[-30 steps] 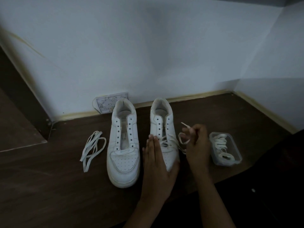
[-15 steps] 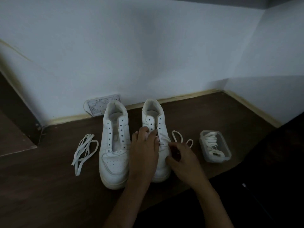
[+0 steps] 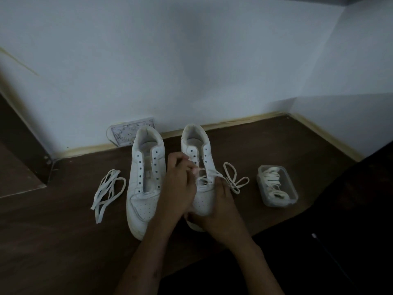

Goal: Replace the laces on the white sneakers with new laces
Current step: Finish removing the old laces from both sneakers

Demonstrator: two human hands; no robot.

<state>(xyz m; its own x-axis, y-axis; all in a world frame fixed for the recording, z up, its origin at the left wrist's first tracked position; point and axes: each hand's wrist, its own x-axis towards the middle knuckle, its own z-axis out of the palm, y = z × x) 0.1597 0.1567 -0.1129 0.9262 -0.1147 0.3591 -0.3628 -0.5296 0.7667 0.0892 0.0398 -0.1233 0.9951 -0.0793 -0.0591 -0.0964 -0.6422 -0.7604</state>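
Starting at your far left, a loose lace (image 3: 108, 192) is lying in a tangle on the dark wooden floor (image 3: 53, 241), well apart from your hands; it is probably the old one pulled from the left sneaker (image 3: 144, 179), whose eyelets are showing bare. That shoe is sitting toe toward you, heel near the skirting and a small patterned card (image 3: 127, 133) leaning at the wall.

Your left hand (image 3: 180, 184) is reaching over the gap between the shoes, fingers curled and pinching a strand of the lace (image 3: 212, 174) over the tongue of the right sneaker (image 3: 202, 167). You seem to be pulling it out of the lower eyelets, since the upper ones are already looking empty.

Your right hand (image 3: 221, 211) is wrapping round the toe and outer side of that shoe, fingers curled on it, most likely to be steadying it against the pull.

Just beside the shoe, the freed end of the same lace is looping loosely on the floor. Farther right a clear plastic box (image 3: 277, 186) is holding coiled laces, presumably the new ones, within easy reach.

You are working with open floor on both flanks and toward the right corner. The wall behind is leaving little room to push the shoes away, so drawing the lace up or sideways looks easier.
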